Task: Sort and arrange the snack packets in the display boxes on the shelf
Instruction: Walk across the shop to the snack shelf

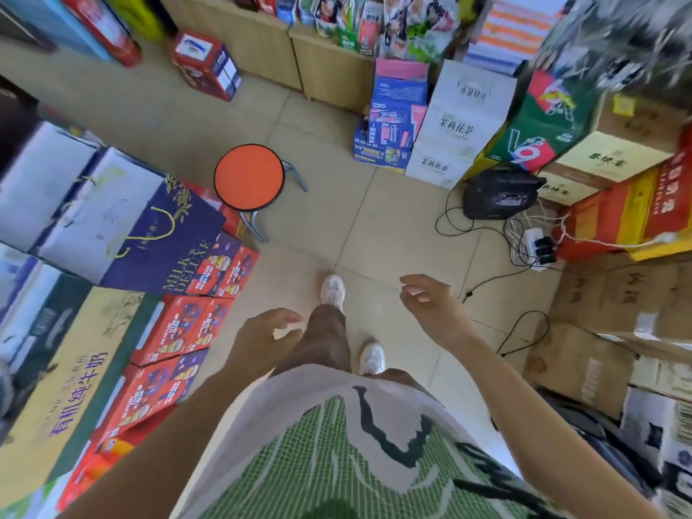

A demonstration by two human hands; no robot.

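Note:
I stand on a tiled shop floor, looking down at my legs and white shoes. My left hand [262,337] hangs in front of my left thigh, fingers loosely curled, holding nothing. My right hand [427,297] is out to the right above the floor, fingers relaxed and empty. Snack packets [378,24] stand in rows on a low wooden shelf [329,69] at the far top of the view, well beyond both hands. The packets there are blurred.
An orange round stool [249,176] stands ahead on the left. Stacked milk cartons [123,234] line the left side. White tea cartons [460,121] and brown boxes [614,305] fill the right. A black speaker [500,191], a power strip [537,247] and cables lie on the floor.

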